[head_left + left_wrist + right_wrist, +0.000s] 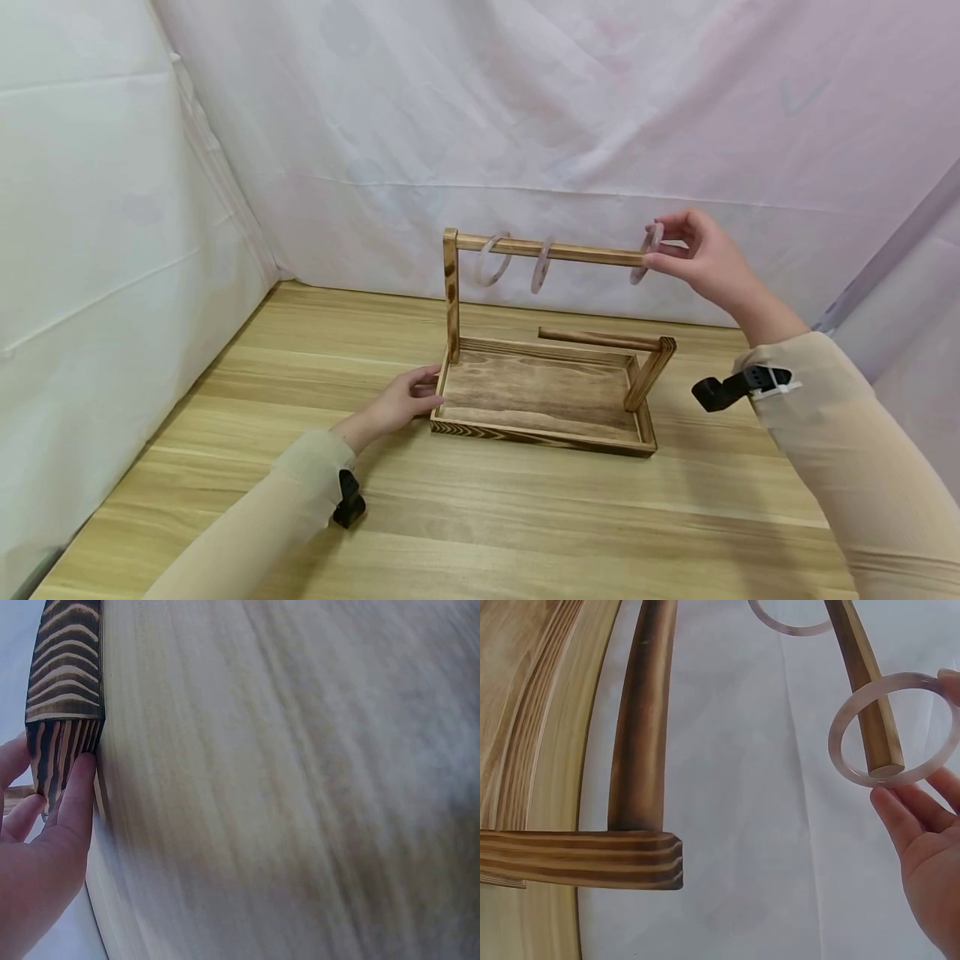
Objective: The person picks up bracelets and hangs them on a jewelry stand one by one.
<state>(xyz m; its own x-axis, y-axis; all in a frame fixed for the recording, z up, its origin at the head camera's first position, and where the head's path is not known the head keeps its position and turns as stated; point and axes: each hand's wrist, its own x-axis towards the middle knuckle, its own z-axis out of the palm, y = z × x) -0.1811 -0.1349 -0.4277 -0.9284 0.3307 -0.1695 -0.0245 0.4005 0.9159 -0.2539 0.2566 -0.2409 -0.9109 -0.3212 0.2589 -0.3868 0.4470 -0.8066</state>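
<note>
A wooden stand has a shallow tray (pixel 543 437) as its base, a tall upper bar (pixel 588 252) and a shorter lower bar (pixel 600 338). My left hand (pixel 405 400) grips the tray's left end, thumb at the rim and fingers along the outer side. With thumb and fingertips, my right hand (pixel 708 260) pinches a pale pink bangle (pixel 837 739) at the upper bar's free right end. The bar's tip shows through the ring in the right wrist view. Two more bangles hang on that bar, one near the left post (pixel 452 292) and another bangle (pixel 539 271) nearer the middle.
Under the stand is a light wood-grain table (pixel 480 517). White-pink cloth (pixel 420 108) hangs close behind it, and more cloth (pixel 97 208) hangs on the left. The lower bar's slanted post (pixel 649 375) rises at the tray's right end, below my right hand.
</note>
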